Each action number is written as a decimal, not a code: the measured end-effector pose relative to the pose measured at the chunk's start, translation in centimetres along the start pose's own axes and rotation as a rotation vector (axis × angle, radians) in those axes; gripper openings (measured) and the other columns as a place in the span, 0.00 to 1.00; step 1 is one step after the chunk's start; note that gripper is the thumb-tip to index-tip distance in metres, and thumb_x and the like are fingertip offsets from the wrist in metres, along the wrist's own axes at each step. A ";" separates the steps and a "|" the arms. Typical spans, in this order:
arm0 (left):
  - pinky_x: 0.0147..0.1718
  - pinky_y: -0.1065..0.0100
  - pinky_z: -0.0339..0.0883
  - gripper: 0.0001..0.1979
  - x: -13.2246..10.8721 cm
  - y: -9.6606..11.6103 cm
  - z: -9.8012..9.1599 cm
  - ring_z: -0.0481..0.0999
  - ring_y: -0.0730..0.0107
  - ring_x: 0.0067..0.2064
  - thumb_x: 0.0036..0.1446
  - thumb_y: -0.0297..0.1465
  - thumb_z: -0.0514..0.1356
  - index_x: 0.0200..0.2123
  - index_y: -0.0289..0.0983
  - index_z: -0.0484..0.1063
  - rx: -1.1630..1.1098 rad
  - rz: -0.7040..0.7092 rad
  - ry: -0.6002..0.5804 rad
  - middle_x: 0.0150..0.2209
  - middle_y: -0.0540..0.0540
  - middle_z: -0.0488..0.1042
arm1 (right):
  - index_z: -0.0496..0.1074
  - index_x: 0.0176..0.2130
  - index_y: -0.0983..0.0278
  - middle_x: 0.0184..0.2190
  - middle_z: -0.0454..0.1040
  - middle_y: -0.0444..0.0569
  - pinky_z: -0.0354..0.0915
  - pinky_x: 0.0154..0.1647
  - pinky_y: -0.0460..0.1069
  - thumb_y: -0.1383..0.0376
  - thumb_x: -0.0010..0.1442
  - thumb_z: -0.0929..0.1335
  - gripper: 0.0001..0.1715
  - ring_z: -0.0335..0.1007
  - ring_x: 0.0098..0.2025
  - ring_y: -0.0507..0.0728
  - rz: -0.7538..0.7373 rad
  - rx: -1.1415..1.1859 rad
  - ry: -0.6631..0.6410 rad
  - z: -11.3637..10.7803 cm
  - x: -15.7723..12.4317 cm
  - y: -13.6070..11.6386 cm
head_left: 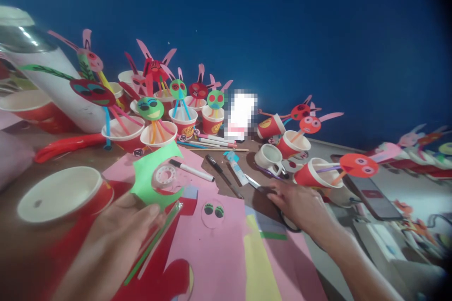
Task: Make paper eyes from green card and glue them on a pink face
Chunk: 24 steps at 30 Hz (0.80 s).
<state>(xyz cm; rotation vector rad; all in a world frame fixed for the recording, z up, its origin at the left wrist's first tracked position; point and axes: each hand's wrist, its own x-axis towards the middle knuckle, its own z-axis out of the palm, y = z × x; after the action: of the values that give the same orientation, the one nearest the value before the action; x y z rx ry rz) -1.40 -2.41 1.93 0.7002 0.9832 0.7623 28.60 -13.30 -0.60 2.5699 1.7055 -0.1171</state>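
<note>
My left hand (pixel 129 225) is closed on the lower edge of a cut green paper sheet (pixel 145 169), thumb on top. A clear tape roll (pixel 165 176) shows over the sheet's right part, and a black-capped marker (pixel 192 170) lies beside it. Scissors (pixel 253 182) lie at the right, blades pointing away to the left. My right hand (pixel 300 204) is closed over their handles, with one dark loop showing below the palm. On the pink paper (pixel 226 263) between my hands is a pink circle (pixel 213 214) with two drawn eyes and green lashes.
Paper cups with paper-face puppets, such as a green face (pixel 150 109), crowd the back. A bright phone (pixel 241 115) leans there. A white mug (pixel 269 157), glue tube (pixel 237 169) and black pen (pixel 222 174) lie nearer. A large cup (pixel 63 195) lies left; green straws (pixel 153 244) lie in front.
</note>
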 end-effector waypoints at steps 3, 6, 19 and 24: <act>0.29 0.72 0.68 0.11 0.2 0.5 0.4 0.67 0.73 0.24 0.44 0.35 0.71 0.33 0.41 0.78 0.027 0.077 0.017 0.19 0.53 0.69 | 0.77 0.38 0.62 0.35 0.80 0.55 0.64 0.30 0.52 0.67 0.57 0.64 0.12 0.78 0.36 0.67 -0.010 -0.068 -0.049 0.1 -0.9 0.7; 0.27 0.73 0.64 0.12 1.1 0.3 0.2 0.65 0.74 0.27 0.44 0.36 0.70 0.32 0.38 0.78 0.093 0.100 -0.041 0.27 0.50 0.74 | 0.75 0.46 0.62 0.42 0.80 0.57 0.70 0.35 0.56 0.70 0.56 0.63 0.20 0.78 0.40 0.68 -0.053 -0.099 -0.105 0.7 -1.7 1.8; 0.29 0.72 0.59 0.08 2.9 -0.9 -0.3 0.63 0.76 0.26 0.52 0.34 0.64 0.30 0.36 0.73 0.183 0.050 -0.199 0.25 0.51 0.69 | 0.75 0.50 0.56 0.42 0.80 0.52 0.74 0.36 0.60 0.62 0.56 0.60 0.24 0.78 0.41 0.69 -0.060 -0.069 -0.159 2.3 -2.3 4.3; 0.29 0.70 0.62 0.08 2.6 -0.7 -0.3 0.64 0.73 0.28 0.53 0.35 0.63 0.31 0.35 0.73 0.196 0.084 -0.213 0.29 0.48 0.71 | 0.74 0.49 0.51 0.35 0.82 0.49 0.73 0.36 0.58 0.58 0.56 0.63 0.21 0.79 0.38 0.67 -0.050 0.051 -0.096 3.2 -2.7 6.7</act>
<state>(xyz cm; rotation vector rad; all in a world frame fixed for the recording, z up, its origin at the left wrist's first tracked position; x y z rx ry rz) -0.61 -0.55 0.07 0.9779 0.8446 0.6537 33.61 -18.64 -3.51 2.5122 1.7549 -0.2845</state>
